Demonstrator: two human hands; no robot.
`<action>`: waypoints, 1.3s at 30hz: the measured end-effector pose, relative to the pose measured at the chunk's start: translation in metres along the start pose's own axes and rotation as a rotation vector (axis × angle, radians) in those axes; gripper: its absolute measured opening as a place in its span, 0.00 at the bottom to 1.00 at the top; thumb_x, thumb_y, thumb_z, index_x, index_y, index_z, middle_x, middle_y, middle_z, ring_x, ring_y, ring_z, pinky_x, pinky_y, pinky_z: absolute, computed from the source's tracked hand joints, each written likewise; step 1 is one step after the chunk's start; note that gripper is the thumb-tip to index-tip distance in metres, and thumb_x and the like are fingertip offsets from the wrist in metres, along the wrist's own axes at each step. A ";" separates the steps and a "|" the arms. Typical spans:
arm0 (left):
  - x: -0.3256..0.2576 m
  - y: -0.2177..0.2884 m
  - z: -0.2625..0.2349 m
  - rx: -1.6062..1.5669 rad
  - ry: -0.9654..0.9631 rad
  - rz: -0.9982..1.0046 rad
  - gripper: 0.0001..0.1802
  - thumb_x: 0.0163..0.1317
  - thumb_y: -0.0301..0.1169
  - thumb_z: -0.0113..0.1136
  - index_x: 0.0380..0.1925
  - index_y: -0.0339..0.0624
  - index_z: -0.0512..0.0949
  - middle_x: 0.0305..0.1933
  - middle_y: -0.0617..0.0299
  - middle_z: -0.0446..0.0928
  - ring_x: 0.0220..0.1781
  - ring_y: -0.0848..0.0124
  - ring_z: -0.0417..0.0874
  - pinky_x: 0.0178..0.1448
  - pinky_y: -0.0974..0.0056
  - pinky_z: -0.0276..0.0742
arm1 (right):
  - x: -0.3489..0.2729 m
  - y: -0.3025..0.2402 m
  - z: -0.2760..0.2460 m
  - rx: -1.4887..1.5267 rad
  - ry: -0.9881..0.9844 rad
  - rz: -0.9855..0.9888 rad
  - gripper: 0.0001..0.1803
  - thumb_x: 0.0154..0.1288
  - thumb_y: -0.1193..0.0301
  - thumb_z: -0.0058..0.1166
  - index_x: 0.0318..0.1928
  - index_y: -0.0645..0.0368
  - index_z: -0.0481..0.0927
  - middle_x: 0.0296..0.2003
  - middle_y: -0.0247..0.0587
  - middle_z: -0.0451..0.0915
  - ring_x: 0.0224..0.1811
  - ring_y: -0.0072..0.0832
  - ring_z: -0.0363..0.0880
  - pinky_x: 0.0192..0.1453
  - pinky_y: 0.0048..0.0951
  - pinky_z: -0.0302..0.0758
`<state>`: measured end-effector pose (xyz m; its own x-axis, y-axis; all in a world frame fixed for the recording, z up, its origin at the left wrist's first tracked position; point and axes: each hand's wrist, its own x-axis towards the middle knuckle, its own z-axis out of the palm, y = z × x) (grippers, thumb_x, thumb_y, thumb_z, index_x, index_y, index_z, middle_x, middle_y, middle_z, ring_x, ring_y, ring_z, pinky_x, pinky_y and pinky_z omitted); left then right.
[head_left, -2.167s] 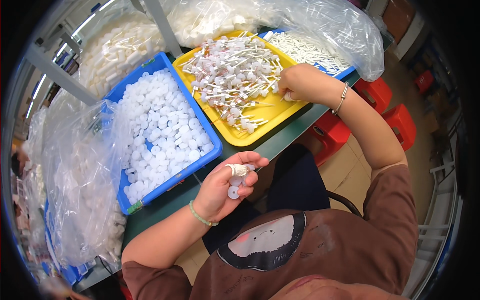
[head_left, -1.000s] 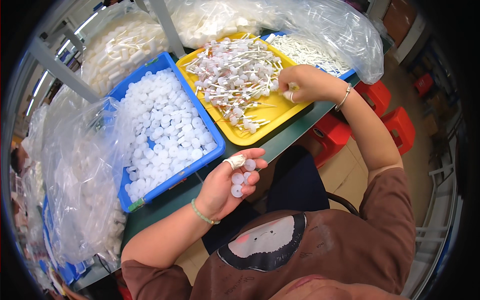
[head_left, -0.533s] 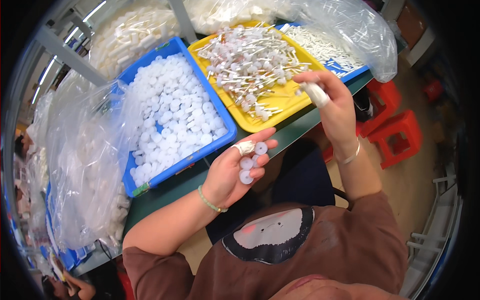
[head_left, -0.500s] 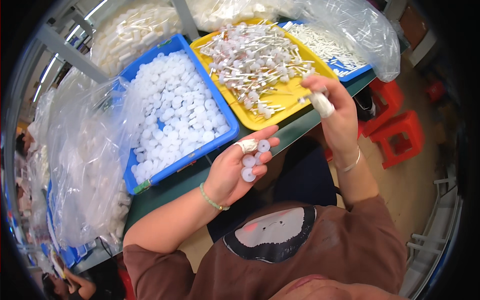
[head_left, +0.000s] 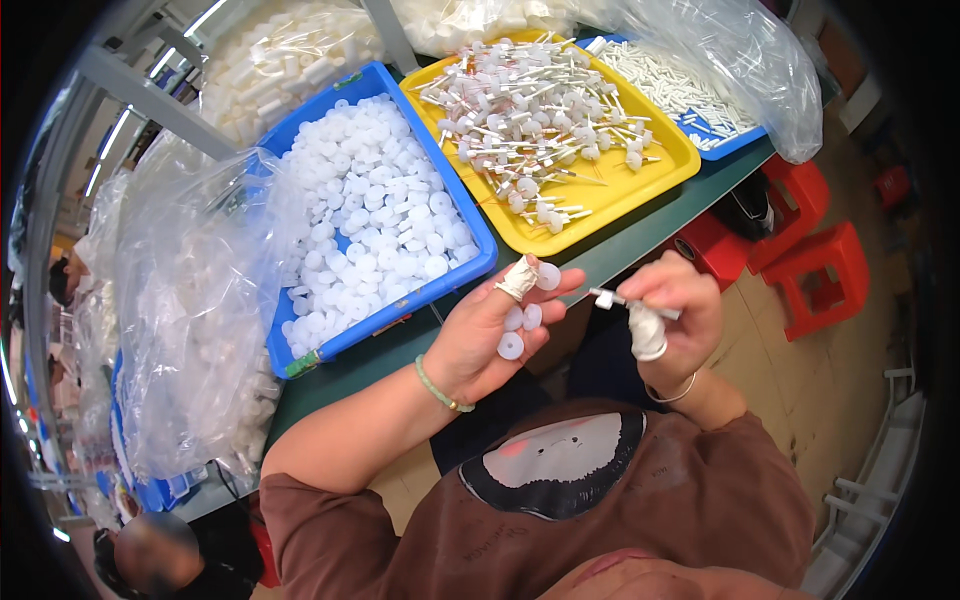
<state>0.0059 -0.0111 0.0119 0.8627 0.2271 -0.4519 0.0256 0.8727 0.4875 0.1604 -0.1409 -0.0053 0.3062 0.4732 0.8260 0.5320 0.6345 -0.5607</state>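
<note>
Head view: right-hand fingers (head_left: pixel 640 290) pinch a thin white stemmed piece (head_left: pixel 612 297), brought back from the yellow tray (head_left: pixel 655 180) to beside the left hand (head_left: pixel 490 335), whose spread fingers cradle white discs (head_left: pixel 520 320) below the desk (head_left: pixel 620 255) edge, near the blue tray (head_left: pixel 470 245).

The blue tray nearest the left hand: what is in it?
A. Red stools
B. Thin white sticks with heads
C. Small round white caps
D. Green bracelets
C. The blue tray is heaped with small round white caps, like the few lying in the left hand; the stick-like parts lie in the yellow tray beside it.
</note>
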 end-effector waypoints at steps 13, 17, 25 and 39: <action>0.003 0.001 0.000 -0.103 -0.090 0.023 0.23 0.72 0.37 0.46 0.63 0.42 0.61 0.59 0.56 0.69 0.29 0.84 0.66 0.23 0.81 0.65 | 0.005 -0.002 0.000 -0.439 -0.172 -0.189 0.20 0.51 0.74 0.66 0.42 0.51 0.71 0.39 0.33 0.83 0.28 0.25 0.78 0.28 0.25 0.65; 0.000 0.001 0.001 -0.023 -0.113 0.064 0.23 0.71 0.33 0.47 0.64 0.43 0.62 0.61 0.56 0.69 0.30 0.84 0.66 0.24 0.82 0.64 | 0.003 -0.002 -0.003 -0.445 -0.194 -0.180 0.19 0.52 0.73 0.66 0.42 0.51 0.71 0.39 0.33 0.83 0.28 0.25 0.77 0.29 0.26 0.65; -0.002 0.001 0.003 -0.001 -0.101 0.117 0.21 0.69 0.29 0.50 0.61 0.42 0.66 0.59 0.58 0.72 0.30 0.85 0.66 0.24 0.82 0.63 | 0.008 -0.003 -0.004 -0.457 -0.169 -0.176 0.19 0.52 0.73 0.66 0.42 0.51 0.71 0.39 0.33 0.83 0.28 0.26 0.77 0.29 0.26 0.65; -0.001 -0.004 -0.001 0.041 -0.093 0.121 0.20 0.66 0.30 0.56 0.57 0.42 0.70 0.48 0.67 0.73 0.29 0.86 0.67 0.23 0.82 0.63 | -0.005 0.003 0.022 0.132 0.095 0.353 0.12 0.54 0.76 0.62 0.39 0.59 0.77 0.37 0.36 0.81 0.38 0.19 0.77 0.35 0.19 0.67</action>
<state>0.0043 -0.0144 0.0098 0.9035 0.2873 -0.3179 -0.0625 0.8223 0.5656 0.1433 -0.1273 -0.0123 0.5274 0.6220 0.5787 0.2761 0.5188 -0.8091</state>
